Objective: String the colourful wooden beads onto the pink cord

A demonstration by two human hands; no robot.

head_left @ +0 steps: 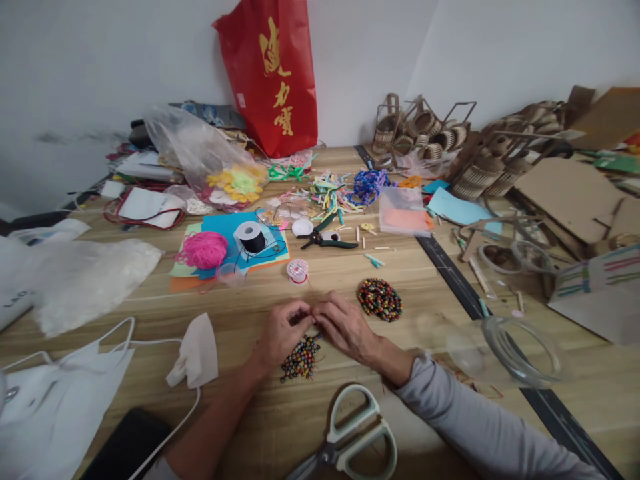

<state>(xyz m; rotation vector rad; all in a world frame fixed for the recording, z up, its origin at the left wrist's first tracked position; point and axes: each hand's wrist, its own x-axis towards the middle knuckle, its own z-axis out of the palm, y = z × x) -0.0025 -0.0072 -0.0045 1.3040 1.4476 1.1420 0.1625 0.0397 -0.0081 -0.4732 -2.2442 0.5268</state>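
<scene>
My left hand (281,333) and my right hand (350,328) meet at the fingertips above the wooden table. Both are closed in a pinch; whatever lies between the fingers is too small to make out. Just below them is a loose pile of small multicoloured beads (299,361). A coil of strung beads (379,299) rests to the right of my right hand. Behind the hands stands a small spool (298,271) with a pink, dotted top, and a fine red thread shows near it. Large pale-handled scissors (350,437) lie in front of me.
On coloured paper (215,223) sit pink yarn (204,251) and a black cord spool (251,238). Pliers (327,241) lie behind the small spool. Clear tubing (520,350) is at right, a white cable (193,408) and black phone-like slab (127,443) at left.
</scene>
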